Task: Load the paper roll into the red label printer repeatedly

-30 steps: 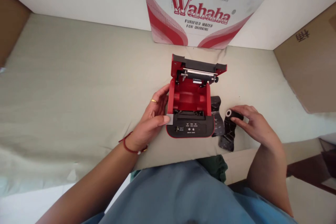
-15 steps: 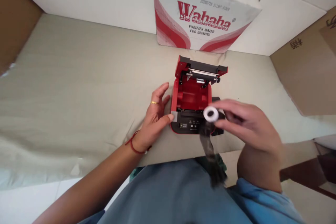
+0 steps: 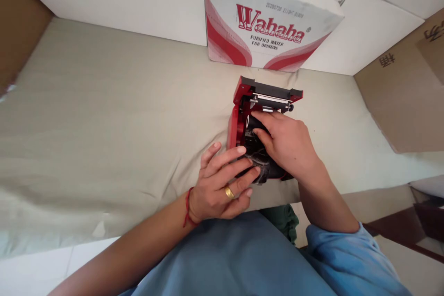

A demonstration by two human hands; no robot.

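A small red and black printer (image 3: 239,122) sits lid-open on the cloth-covered table, near its front edge. My right hand (image 3: 286,143) is over the open bay, fingers closed on a black roll (image 3: 252,124) with a white core, set inside the red bay. A black film tail (image 3: 258,164) trails from the roll over the printer's front. My left hand (image 3: 222,185), with a gold ring and a red wrist cord, pinches that film tail at the printer's front left corner. The control panel is hidden under both hands.
A white and red Wahaha water carton (image 3: 268,23) stands behind the printer against the white wall. Brown cardboard (image 3: 405,97) leans at the right, more cardboard at the far left (image 3: 17,32). The beige cloth (image 3: 104,115) spreads wide to the left.
My right hand carried the roll from the table at the printer's right, up and over, down into the open bay. My left hand left the printer's side and took hold of the film tail.
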